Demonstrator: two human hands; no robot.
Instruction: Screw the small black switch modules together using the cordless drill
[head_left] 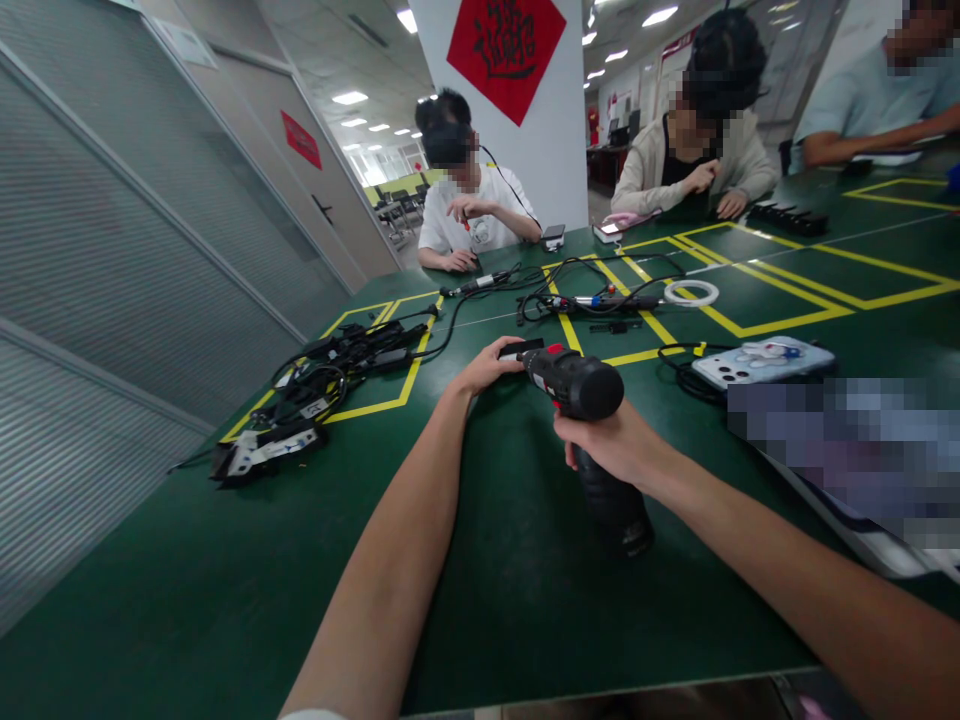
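A black cordless drill [581, 388] with red accents is gripped by its handle in my right hand [600, 438]. Its chuck points away from me and to the left, close to my left hand [486, 368]. The fingers of my left hand are closed on a small dark, flat piece [531, 347] with a pale edge, low over the green table [480, 560]. The drill's nose covers part of that piece, and I cannot tell whether the tip touches it.
Tangled black cables [352, 355] lie at left, near a black-and-white bracket [262, 452]. Ahead are more cables with a white ring [691, 293]. A phone [765, 362] rests at right beside a blurred flat object [847, 460]. Several people sit across the table; yellow tape [645, 354] marks it.
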